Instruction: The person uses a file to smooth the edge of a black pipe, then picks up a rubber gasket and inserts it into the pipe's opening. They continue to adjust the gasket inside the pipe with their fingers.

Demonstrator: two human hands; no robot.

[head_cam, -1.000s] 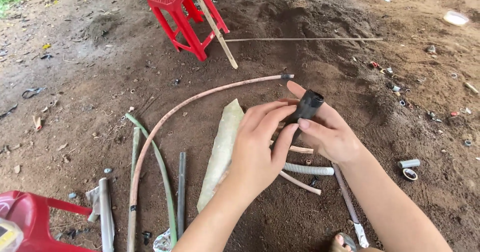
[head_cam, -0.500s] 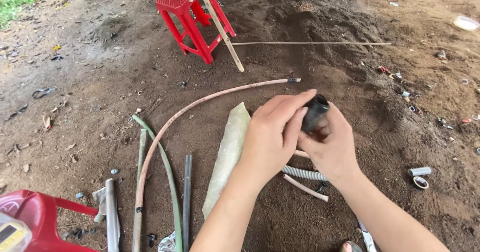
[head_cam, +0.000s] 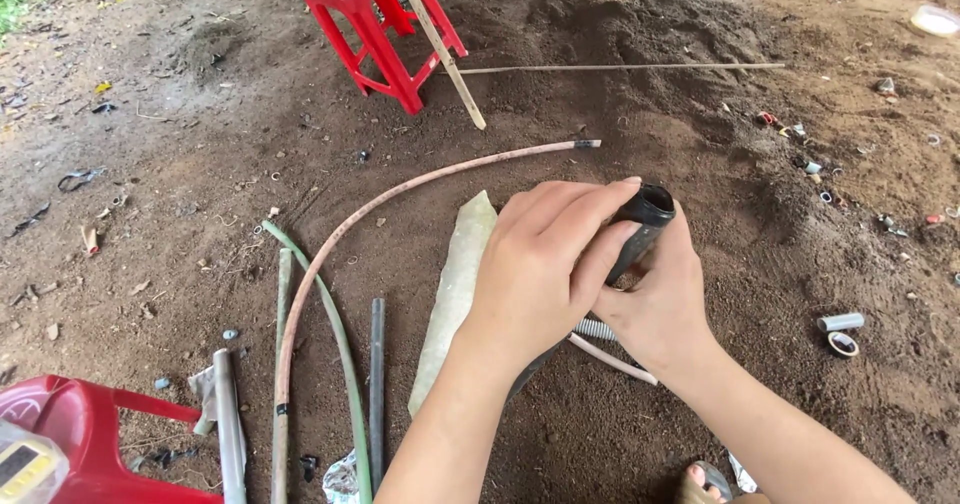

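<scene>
Bare brown earth, damp and crumbly, fills the view, with a strip of grass at the far left corner. At the near edge a red plastic container (head_cam: 70, 434) sits at the left, and a toe in a sandal (head_cam: 705, 481) shows near the right.

Just beyond, both forearms reach in from the near side. The left hand (head_cam: 545, 264) wraps its fingers over the top of a short black tube (head_cam: 640, 226), and the right hand (head_cam: 660, 299) grips the same tube from below, so both hands are closed around it and pressed together. The tube tilts up to the right, its open end facing up and away. Under the hands lie a grey corrugated hose (head_cam: 597, 330) and a thin pale tube (head_cam: 612, 360).

To the left, on the ground, lie a flat pale translucent sleeve (head_cam: 455, 294), a dark rod (head_cam: 377, 384), a green hose (head_cam: 335, 344), a grey pipe (head_cam: 230, 424) and a long pinkish hose (head_cam: 400, 196) curving away to the right. To the right of the hands sit a short grey pipe piece (head_cam: 840, 322) and a ring (head_cam: 842, 344).

Farther off stands a red plastic stool (head_cam: 375, 24) with a pale wooden stick (head_cam: 440, 49) leaning on it, and a thin straight rod (head_cam: 620, 67) lies on the soil.
</scene>
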